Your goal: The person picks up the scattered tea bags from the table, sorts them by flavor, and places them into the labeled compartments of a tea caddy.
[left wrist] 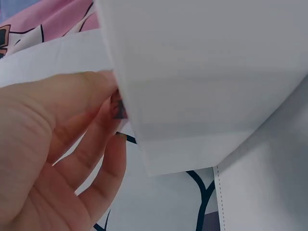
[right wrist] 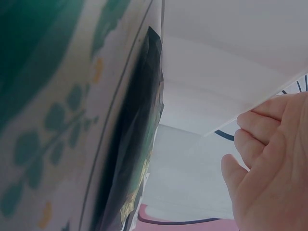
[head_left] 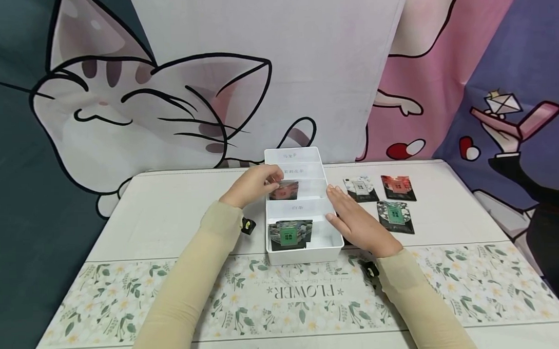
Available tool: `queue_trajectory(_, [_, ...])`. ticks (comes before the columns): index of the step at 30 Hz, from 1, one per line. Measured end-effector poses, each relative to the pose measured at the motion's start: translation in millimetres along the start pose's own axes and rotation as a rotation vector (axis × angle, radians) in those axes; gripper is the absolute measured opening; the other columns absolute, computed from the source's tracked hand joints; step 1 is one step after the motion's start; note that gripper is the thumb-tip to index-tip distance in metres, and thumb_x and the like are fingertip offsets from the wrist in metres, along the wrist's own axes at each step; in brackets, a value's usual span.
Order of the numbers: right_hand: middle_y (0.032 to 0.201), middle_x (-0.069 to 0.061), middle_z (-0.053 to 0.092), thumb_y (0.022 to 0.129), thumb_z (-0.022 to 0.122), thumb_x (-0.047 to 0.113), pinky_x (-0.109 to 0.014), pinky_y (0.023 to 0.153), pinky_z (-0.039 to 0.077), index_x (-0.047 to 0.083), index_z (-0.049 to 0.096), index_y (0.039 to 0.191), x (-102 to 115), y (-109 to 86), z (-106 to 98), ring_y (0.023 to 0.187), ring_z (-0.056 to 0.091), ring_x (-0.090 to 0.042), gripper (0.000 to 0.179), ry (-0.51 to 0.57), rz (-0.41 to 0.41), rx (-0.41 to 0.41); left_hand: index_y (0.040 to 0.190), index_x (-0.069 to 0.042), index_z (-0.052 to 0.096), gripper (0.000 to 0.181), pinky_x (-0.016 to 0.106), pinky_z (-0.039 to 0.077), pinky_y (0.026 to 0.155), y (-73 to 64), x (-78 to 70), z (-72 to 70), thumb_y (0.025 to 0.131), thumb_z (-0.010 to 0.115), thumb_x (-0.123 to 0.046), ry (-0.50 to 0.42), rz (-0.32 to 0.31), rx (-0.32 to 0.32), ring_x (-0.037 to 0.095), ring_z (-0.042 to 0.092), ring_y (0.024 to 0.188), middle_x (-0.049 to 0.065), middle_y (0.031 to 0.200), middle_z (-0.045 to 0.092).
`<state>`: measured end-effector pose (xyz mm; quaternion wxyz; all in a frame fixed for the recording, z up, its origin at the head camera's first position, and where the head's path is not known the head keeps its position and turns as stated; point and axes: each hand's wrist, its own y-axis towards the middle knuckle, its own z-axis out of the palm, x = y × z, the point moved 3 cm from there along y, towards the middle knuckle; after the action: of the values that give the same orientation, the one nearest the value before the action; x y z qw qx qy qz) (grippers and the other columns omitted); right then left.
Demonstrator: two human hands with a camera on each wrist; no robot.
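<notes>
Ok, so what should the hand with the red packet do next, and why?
Perhaps ease the red packet down into the white box: the left grip pinches it at a middle section, the right grip is at the box's right side, and green packets sit in the front section.

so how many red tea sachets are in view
2: one red tea sachet held by the left hand in the white box, another on the table right of the box. More may hide behind the first.

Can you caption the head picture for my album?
Left fingers pinch a reddish packet inside a white box with tea-labelled dividers.
</notes>
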<state>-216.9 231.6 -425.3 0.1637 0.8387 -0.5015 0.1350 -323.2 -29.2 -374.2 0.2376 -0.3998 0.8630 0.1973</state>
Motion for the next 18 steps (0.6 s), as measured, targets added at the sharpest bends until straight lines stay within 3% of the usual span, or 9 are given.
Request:
queue_trajectory(9, [0.17, -0.01, 0.012, 0.111, 0.037, 0.042, -0.053, 0.125, 0.015, 0.006, 0.012, 0.163, 1.3, -0.5, -0.4, 0.156, 0.01, -0.034, 0.068, -0.003, -0.004, -0.002, 0.116, -0.01, 0.069, 0.019, 0.042, 0.055, 0.09, -3.2, 5.9, -1.2, 0.097, 0.067, -0.006, 0.164, -0.091, -0.132, 0.022, 0.068, 0.104, 0.007, 0.113, 0.072])
queue_trajectory(18, [0.169, -0.011, 0.013, 0.111, 0.037, 0.041, -0.052, 0.125, 0.015, 0.004, 0.013, 0.162, 0.5, 0.0, -0.7, 0.156, 0.009, -0.034, 0.068, 0.001, -0.002, -0.003, 0.119, -0.011, 0.068, 0.022, 0.043, 0.057, 0.087, -6.0, 9.2, -0.4, 0.097, 0.068, -0.012, 0.168, -0.148, -0.186, 0.024, 0.067, 0.106, 0.009, 0.119, 0.066])
